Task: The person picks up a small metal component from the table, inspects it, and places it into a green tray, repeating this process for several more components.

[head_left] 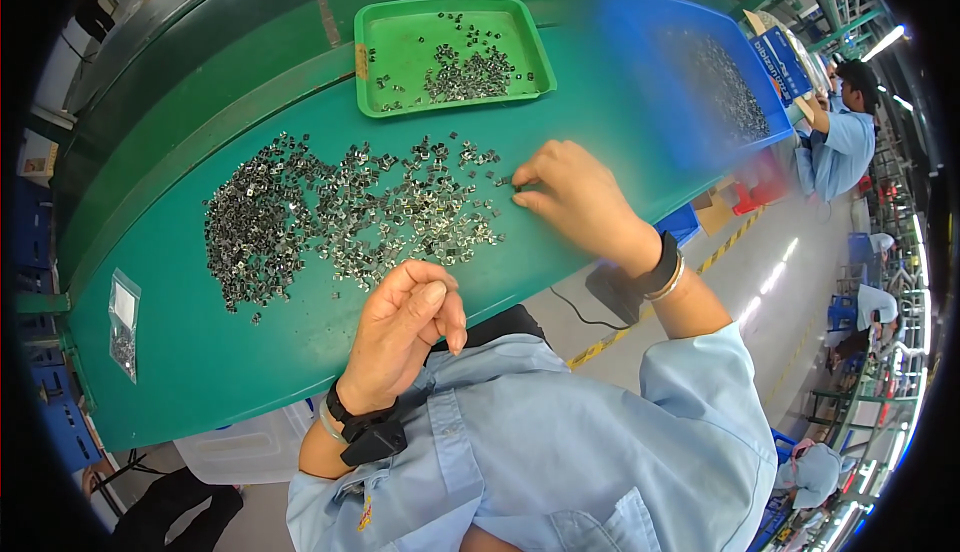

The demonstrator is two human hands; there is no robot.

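Small square black-and-silver metal parts [255, 217] lie in a dense heap on the green table, thinning into a loose spread [430, 212] toward the right. At the right fringe of that spread, my right hand [580, 197] pinches one small dark part [517, 189] between thumb and forefinger, close to the tabletop. My left hand [400, 327] is held over the table's near edge, just in front of the spread. Its fingers curl inward with the thumb against them, and whatever they hold is hidden.
A shallow green tray [365, 62] with scattered parts stands at the back. On the right, a blue bin [650, 62] holds many more. A clear plastic bag [124, 327] lies at the left. Beyond the table's right end, a co-worker [845, 142] works near a blue box [780, 62].
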